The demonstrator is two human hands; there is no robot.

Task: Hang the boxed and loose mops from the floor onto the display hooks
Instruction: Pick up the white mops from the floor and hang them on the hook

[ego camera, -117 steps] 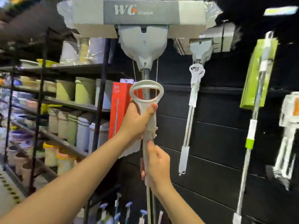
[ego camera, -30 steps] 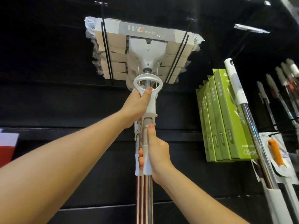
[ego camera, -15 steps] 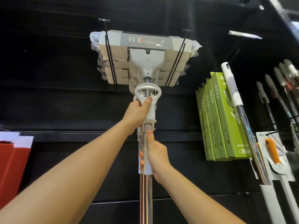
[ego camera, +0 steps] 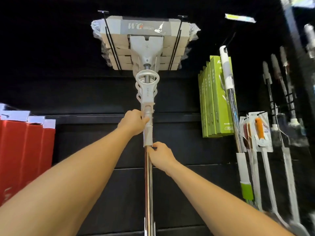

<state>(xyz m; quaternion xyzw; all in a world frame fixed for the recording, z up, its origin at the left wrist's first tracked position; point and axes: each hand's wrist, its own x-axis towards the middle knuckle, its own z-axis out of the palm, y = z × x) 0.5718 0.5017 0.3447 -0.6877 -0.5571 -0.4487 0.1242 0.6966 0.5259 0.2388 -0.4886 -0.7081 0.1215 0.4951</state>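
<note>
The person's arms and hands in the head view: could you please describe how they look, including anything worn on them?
Both arms are bare from the bottom edge of the picture up to the hands, with no sleeves in view. The left hand and right hand wear no gloves, and no watch, bracelet or ring shows on either wrist or on the visible fingers. No markings are visible.

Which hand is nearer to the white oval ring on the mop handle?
Left. The left hand grips the pale sleeve just below the white oval ring. The right hand holds the shiny metal pole lower down, under the sleeve's end.
</note>
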